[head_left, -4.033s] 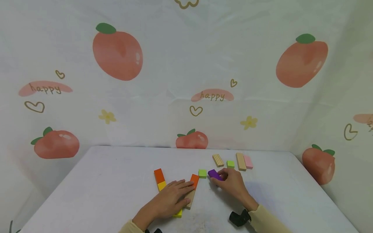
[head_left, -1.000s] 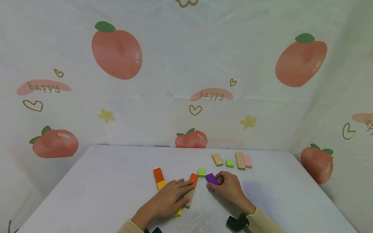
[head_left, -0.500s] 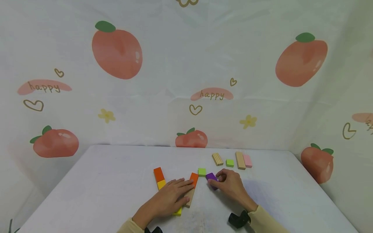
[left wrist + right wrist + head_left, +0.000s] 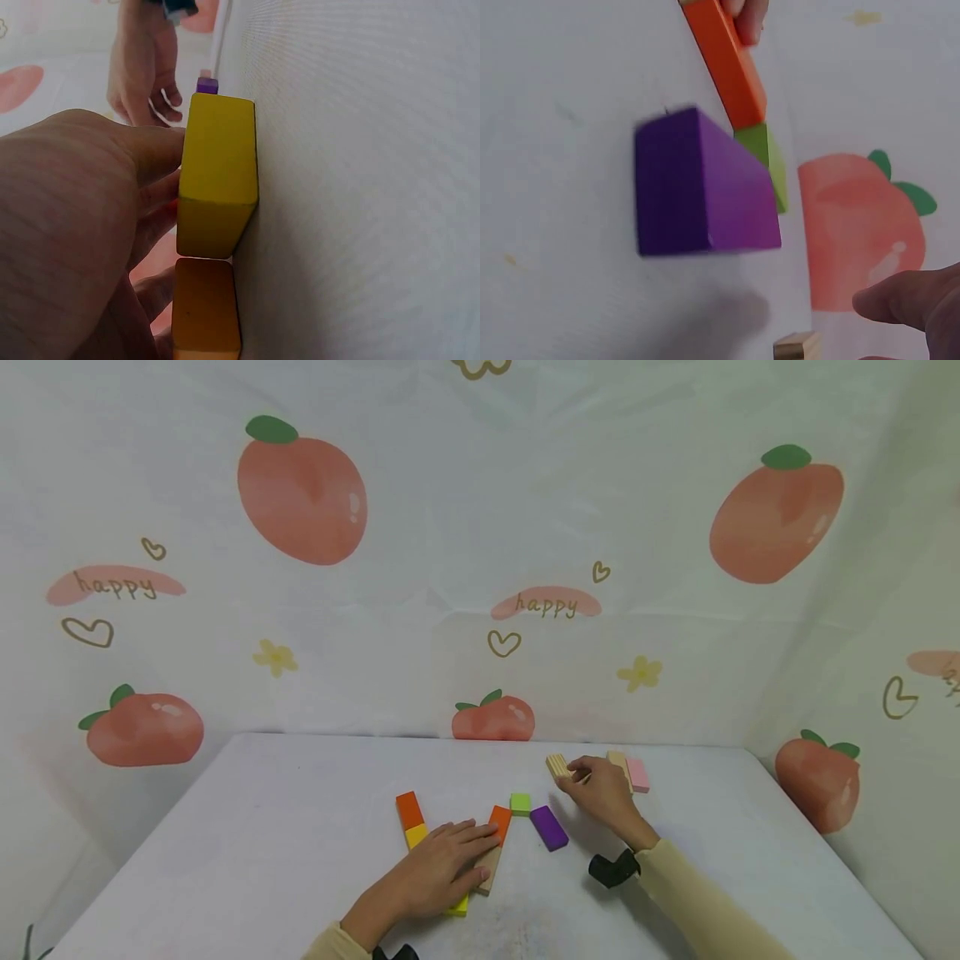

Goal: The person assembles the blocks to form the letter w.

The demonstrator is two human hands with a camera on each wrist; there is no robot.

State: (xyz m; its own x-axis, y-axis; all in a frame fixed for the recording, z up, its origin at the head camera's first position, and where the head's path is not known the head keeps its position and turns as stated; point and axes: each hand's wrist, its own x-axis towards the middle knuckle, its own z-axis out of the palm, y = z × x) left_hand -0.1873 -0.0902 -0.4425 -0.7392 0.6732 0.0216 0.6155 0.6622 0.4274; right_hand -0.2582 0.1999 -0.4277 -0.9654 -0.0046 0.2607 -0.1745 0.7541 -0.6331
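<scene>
Left fingers (image 4: 156, 292) beside yellow block (image 4: 217, 161), orange block (image 4: 204, 307) nearby

A striped block (image 4: 556, 764) lies beyond a purple block (image 4: 549, 828).

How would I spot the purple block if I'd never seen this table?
On the white table, find the right hand near the far edge. Below and left of it in the head view lies the purple block, beside a small green block. It is the only purple piece there.

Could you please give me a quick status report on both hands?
Left hand rests on orange block. Right hand at striped wooden block, grip unclear. Purple block lying free on table. Plain wooden block close by right hand.
</scene>
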